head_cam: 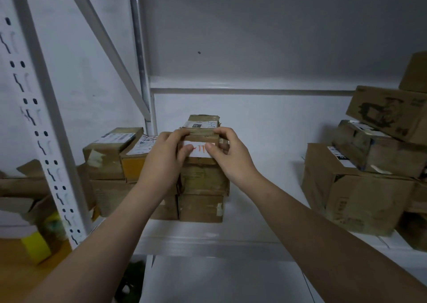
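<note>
Currently both hands are up at the small brown cardboard box (202, 127), which sits on top of a stack of taped brown cartons (204, 187) at the middle of the white metal shelf (265, 210), close to the back wall. Left hand (161, 159) grips the box's left front corner: fingers curled over the top edge, thumb pressed on the white paper label w/ orange handwriting (198, 152) on the box's front face. Right hand (231, 157) mirrors it on the right corner, fingers hooked over the top, thumb tip on the label's right end. Label text is partly covered, can't read it. Left of the stack, touching it, are more brown cartons w/ printed shipping labels (108, 155). Well apart on the right is a tilted pile of bigger brown cartons (360, 187). Perforated white upright post (39, 118) stands at left, w/ a yellow tape roll (37, 247) low beside it.
</note>
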A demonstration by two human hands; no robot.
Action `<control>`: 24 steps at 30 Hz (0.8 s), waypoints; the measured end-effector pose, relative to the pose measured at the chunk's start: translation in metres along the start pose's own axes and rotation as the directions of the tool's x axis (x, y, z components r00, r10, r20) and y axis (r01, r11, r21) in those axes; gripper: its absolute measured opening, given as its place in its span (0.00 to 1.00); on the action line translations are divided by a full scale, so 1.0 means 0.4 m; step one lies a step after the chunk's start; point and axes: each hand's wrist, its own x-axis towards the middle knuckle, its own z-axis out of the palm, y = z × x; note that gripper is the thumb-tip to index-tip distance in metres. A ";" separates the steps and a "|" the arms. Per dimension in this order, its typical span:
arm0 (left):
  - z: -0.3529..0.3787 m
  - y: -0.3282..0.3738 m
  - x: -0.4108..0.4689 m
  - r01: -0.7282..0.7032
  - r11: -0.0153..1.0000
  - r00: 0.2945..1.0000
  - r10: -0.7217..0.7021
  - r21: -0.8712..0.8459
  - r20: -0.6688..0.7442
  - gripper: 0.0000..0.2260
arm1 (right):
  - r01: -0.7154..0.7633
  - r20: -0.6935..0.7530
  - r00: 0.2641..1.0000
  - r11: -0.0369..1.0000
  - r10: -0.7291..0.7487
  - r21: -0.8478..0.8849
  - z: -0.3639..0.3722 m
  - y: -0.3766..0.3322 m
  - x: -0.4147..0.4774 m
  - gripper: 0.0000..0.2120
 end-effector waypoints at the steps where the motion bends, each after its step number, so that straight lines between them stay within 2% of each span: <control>1: 0.000 0.000 -0.001 0.002 1.000 1.000 -0.002 0.007 0.004 0.17 | 0.009 -0.002 1.000 1.000 -0.009 -0.005 0.002 0.000 0.001 0.18; 6: -0.009 0.018 -0.009 -0.028 0.985 0.997 0.040 0.173 -0.064 0.17 | 0.035 -0.021 0.999 0.999 -0.035 -0.013 -0.006 0.006 -0.004 0.21; 9: -0.011 0.056 -0.009 -0.061 0.973 0.991 0.085 0.221 -0.100 0.17 | 0.050 -0.088 0.995 0.999 -0.051 -0.013 -0.035 0.006 -0.018 0.21; 17: 0.057 0.221 0.012 -0.221 0.971 0.972 0.227 0.090 -0.066 0.16 | 0.070 -0.229 0.968 0.986 -0.104 -0.153 -0.232 0.014 -0.078 0.19; 24: 0.185 0.412 0.021 -0.409 0.910 0.912 0.407 -0.064 -0.039 0.15 | 0.057 -0.455 0.874 0.967 -0.169 -0.249 -0.481 0.007 -0.163 0.16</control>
